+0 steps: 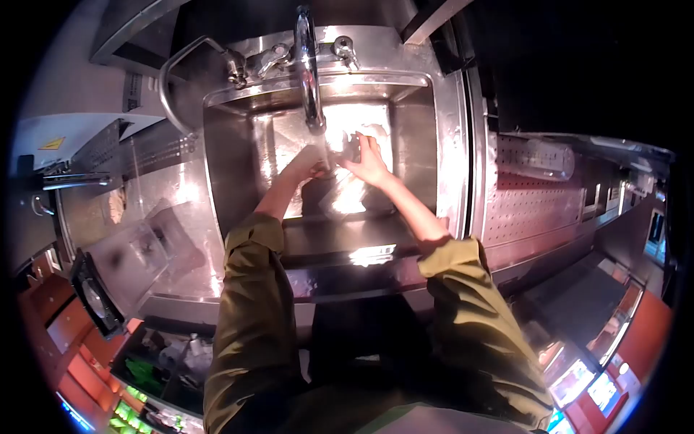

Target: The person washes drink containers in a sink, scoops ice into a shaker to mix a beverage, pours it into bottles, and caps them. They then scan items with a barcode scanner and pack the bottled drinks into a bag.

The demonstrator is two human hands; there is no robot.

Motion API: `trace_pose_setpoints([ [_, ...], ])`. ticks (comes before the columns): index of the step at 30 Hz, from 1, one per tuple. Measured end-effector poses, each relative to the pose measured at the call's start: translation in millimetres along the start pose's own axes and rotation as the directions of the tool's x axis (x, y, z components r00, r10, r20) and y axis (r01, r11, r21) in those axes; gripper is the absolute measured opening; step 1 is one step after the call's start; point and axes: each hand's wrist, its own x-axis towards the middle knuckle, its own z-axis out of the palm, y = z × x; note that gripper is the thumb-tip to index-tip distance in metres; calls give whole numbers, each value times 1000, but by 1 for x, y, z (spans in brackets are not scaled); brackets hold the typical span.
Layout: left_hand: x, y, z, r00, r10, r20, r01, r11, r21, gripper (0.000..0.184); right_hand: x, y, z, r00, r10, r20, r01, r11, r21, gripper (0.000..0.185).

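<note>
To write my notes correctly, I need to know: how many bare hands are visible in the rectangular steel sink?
2. The bare left hand is below the tip of the curved chrome spout; the bare right hand is to its right. No others seem hidden.

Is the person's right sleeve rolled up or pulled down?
Rolled up: the sleeve ends in a folded cuff, with the forearm bare to the right hand.
</note>
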Motion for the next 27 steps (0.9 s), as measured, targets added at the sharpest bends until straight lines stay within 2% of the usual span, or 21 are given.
trace_pose_setpoints([
  [1, -11, -4, 12, 978, -42, -203, 46, 999, 15, 24, -2, -12, -2, 994, 41, 100, -41, 999, -7, 94],
  [2, -28, -5, 26, 954, 15, -301, -3, 999, 40, 25, -6, -15, 6, 993, 31, 113, -12, 986, -167, 96],
  [3, -38, -5, 36, 917, 85, -390, -61, 996, 72, 25, -4, -10, 17, 984, 72, 165, -33, 973, -227, 98],
  [6, -36, 4, 29, 882, -18, -471, 71, 993, 93, 32, 28, 18, 57, 957, 144, 251, -23, 901, -433, 103],
  [9, -46, 3, 20, 792, 55, -608, -67, 998, 3, 34, 47, 31, 91, 898, 56, 436, 321, 593, -738, 101],
  [11, -59, 2, 10, 795, 68, -602, -101, 995, -21, 40, 49, 44, 116, 904, 47, 425, 162, 883, -441, 87],
  [12, -61, 0, 1, 812, 59, -581, -100, 994, -39, 40, 50, 52, 125, 907, 54, 417, 62, 964, -260, 80],
  [14, -67, -5, -14, 828, 84, -554, -160, 983, -89, 46, 52, 64, 141, 912, 86, 400, -147, 981, 123, 66],
  [15, -68, -3, -15, 800, 34, -599, -147, 979, -142, 41, 43, 43, 124, 893, -294, 341, 322, 947, -26, 53],
  [16, -73, -3, -16, 793, 65, -606, -182, 974, -134, 42, 34, 20, 107, 693, -692, 204, 648, 473, -597, 40],
  [17, -79, -3, -18, 784, 97, -613, -218, 968, -124, 43, 25, -4, 89, 412, -910, 56, 432, 141, -891, 28],
  [18, -85, -4, -19, 767, 61, -638, -221, 960, -174, 42, 19, -9, 89, 541, -833, 116, 599, 285, -749, 30],
  [20, -93, 1, -16, 735, -1, -678, -245, 932, -267, 41, 4, -17, 78, 637, -744, 200, 651, 381, -656, 26],
  [21, -92, -6, -23, 780, -73, -621, -220, 898, -382, 41, -4, -24, 70, 679, -693, 240, 661, 436, -611, 24],
  [22, -87, -19, -34, 823, -138, -551, -185, 852, -490, 42, -11, -23, 58, 660, -738, 140, 701, 538, -468, 17],
  [23, -82, -23, -34, 862, -195, -468, -139, 796, -589, 43, -19, -18, 48, 698, -711, 85, 686, 631, -362, 12],
  [24, -97, -4, -4, 866, -350, -356, 38, 757, -652, 49, -26, -11, 38, 733, -680, 30, 665, 706, -244, 9],
  [26, -90, -10, 16, 963, -264, -63, 157, 732, -663, 55, -38, 3, 29, 849, -519, -96, 525, 850, 45, 7],
  [27, -80, -14, 28, 972, -213, 99, 225, 718, -659, 55, -50, 7, 17, 913, -383, -143, 405, 894, 193, 7],
])
